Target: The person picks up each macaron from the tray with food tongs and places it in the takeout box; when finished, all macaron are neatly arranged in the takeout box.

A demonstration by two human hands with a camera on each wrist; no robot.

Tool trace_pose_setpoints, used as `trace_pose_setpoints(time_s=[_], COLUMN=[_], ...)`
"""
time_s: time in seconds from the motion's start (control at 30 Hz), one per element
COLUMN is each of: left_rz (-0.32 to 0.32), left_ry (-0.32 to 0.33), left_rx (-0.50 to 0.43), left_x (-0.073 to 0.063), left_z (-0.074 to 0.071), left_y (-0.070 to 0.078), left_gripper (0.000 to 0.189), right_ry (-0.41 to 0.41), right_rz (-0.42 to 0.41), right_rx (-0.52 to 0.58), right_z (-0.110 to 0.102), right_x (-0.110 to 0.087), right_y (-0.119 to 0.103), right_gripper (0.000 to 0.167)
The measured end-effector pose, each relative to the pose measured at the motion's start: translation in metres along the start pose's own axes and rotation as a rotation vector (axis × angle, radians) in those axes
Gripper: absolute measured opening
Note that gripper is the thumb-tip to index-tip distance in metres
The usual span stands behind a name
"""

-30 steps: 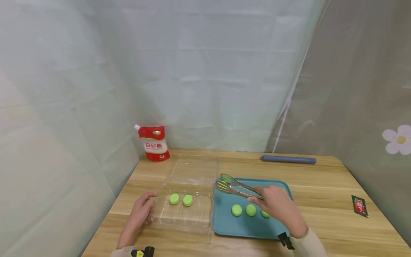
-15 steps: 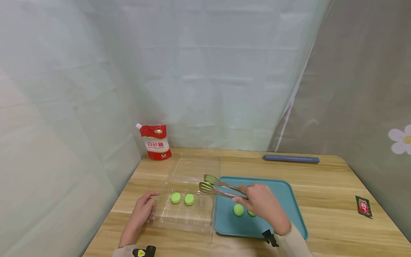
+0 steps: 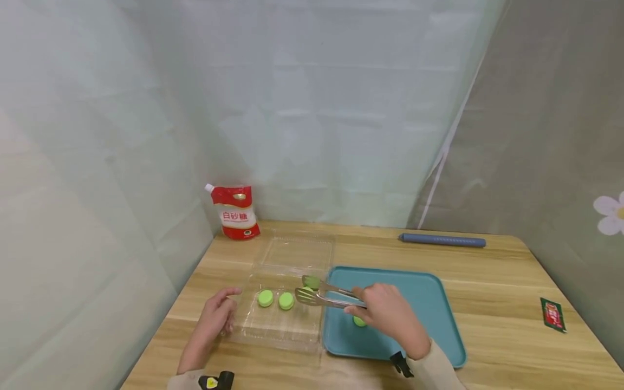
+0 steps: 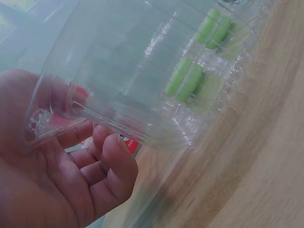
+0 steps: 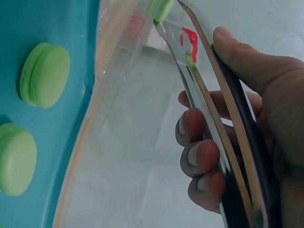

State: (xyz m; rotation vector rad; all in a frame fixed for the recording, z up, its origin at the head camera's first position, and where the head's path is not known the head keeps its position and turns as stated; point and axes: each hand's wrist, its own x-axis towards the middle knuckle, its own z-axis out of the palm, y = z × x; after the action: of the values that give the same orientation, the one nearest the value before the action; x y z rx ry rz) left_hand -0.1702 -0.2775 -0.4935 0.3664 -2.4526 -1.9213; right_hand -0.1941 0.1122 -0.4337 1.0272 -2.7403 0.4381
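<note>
Standing behind two boxed macarons (image 3: 286, 301) is one red bag (image 3: 237, 213). Right grip (image 3: 388, 309) clasps tongs (image 3: 318, 299), hiding tray (image 3: 416, 290) partly; left grip (image 3: 216, 314) looks relaxed.

A red and white pouch (image 3: 236, 213) stands at the far left corner of the surface (image 3: 502, 281). Along the far edge lies a blue stick (image 3: 442, 240); near the right edge, a green-red packet (image 3: 553, 314).

Room right of the tray (image 3: 424, 303), tongs (image 3: 336, 301) across its left
</note>
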Motion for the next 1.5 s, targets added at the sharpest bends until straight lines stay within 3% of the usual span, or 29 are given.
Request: trace_pose_setpoints(time_s=[0.27, 0.63, 0.77, 1.0, 1.27, 1.5], left_rz=[-0.008, -0.006, -0.012, -0.019, -0.005, 0.020], left_ry=[0.001, -0.006, -0.003, 0.000, -0.004, 0.003], left_rx=[0.006, 0.004, 0.005, 0.013, 0.030, 0.023], left_x=[0.002, 0.000, 0.000, 0.000, 0.001, 0.000], left_z=[-0.002, 0.000, 0.001, 0.000, -0.001, -0.001], left_y=[0.001, 0.000, 0.000, 0.000, 0.003, 0.002], left_gripper=[0.045, 0.045, 0.045, 0.045, 0.044, 0.043], right_ry=[0.055, 0.103, 0.079, 0.039, -0.004, -0.076], right_rz=[-0.013, 0.003, 0.017, -0.030, -0.035, 0.026], right_rx=[-0.156, -0.237, -0.252, -0.327, -0.305, -0.234], right_z=[0.015, 0.018, 0.013, 0.000, -0.006, -0.011], right_x=[0.005, 0.004, 0.006, 0.020, 0.034, 0.036], right_y=[-0.011, -0.026, -0.031, -0.039, -0.043, -0.045], right_gripper=[0.030, 0.031, 0.033, 0.057, 0.053, 0.050])
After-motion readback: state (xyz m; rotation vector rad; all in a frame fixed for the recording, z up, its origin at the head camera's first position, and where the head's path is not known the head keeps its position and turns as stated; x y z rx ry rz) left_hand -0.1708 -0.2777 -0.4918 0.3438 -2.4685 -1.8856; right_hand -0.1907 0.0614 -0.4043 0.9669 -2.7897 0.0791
